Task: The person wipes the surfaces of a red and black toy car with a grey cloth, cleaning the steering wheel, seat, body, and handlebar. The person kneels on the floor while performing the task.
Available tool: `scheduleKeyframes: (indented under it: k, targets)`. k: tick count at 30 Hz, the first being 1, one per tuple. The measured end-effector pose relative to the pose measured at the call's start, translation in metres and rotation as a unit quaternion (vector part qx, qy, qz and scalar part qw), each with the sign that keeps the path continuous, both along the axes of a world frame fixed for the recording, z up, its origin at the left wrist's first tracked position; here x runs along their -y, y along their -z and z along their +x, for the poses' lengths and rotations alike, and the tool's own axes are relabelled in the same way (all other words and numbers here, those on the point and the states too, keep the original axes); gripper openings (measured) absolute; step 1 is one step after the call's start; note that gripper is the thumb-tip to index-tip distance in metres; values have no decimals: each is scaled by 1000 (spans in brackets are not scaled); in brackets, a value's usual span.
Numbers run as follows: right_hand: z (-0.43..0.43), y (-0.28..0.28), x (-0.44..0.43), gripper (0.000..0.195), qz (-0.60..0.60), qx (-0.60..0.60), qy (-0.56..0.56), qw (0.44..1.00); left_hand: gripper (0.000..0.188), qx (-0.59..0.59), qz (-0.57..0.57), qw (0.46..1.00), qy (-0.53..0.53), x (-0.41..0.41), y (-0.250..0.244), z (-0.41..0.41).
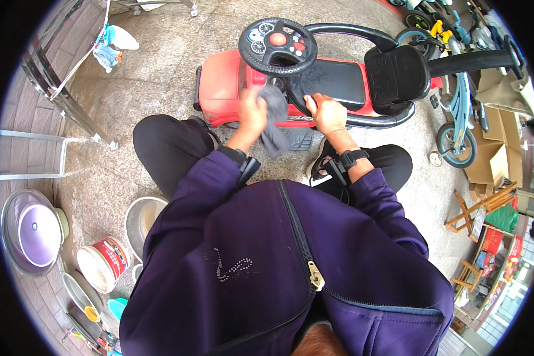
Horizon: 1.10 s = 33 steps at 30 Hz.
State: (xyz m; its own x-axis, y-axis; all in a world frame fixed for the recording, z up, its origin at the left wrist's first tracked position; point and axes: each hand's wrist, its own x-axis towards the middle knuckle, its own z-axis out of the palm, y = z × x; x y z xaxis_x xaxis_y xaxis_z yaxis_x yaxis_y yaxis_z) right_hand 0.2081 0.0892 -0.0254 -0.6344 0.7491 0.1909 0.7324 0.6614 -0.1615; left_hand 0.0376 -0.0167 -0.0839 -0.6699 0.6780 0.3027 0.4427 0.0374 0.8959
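A red and black ride-on toy car point(220, 89) stands sideways before me on the ground. My left hand point(252, 113) is closed on a grey cloth point(276, 113), which hangs blurred against the car's near side. My right hand point(327, 115) grips the black side rail point(369, 120) beside the seat point(333, 82), its fingertips partly hidden. Above both hands is the toy steering wheel point(278, 39), with a red centre button and printed dials. A black footrest point(299, 139) sits low, between my shoes.
Bowed behind the seat's backrest point(396, 75) is a black push handle point(471, 62). A light blue children's bicycle point(460, 107) and cardboard boxes point(494, 151) are at the right. To the left are a metal basin point(133, 218), a white bucket point(95, 267) and a metal frame point(64, 107).
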Motion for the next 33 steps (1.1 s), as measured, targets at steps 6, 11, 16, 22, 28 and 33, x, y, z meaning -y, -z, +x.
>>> scheduleKeyframes:
  k: [6,11,16,22,28,33]
  targets:
    - [0,2,2,36,39,-19,-18,999,30,-19,75,991,-108,-59,1,-87]
    - [0,6,0,35,56,-22,-27,998,33,-77,-86,993,-33,-68,45,-79]
    - [6,7,-3,32,75,2,-24,997,35,-127,-200,971,-36,-15,42,-29]
    - [5,-11,0,20,144,-169,-58,973,24,99,-129,987,6,3,2,-16]
    - [-14,-4,39,36,-406,-122,-156,892,23,620,72,781,34,21,-48,-17]
    - [-44,37,60,47,-709,-175,17,683,28,620,124,774,27,32,-66,-9]
